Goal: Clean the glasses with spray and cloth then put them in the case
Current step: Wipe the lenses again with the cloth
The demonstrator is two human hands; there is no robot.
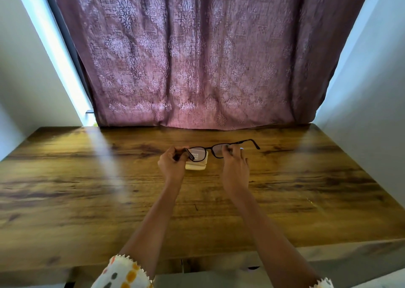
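Broad wooden table point(87, 189) around central glasses point(215, 150)

This looks like a room in a home, set up as a small desk nook. A heavy mauve curtain point(197, 57) with a woven floral pattern hangs in folds right behind the table point(87, 189), and a strip of daylight point(54, 46) beside a dark frame shows along its left edge, as at a window. The table has a rustic wood-grain top and sits tight between plain pale walls point(372, 90) on both sides. The person wears a loose white sleeve point(122, 274) with orange and grey spots and a scalloped trim, everyday house clothing. The things at hand are personal ones: a pair of glasses point(209, 148) and a small cream box point(196, 167).
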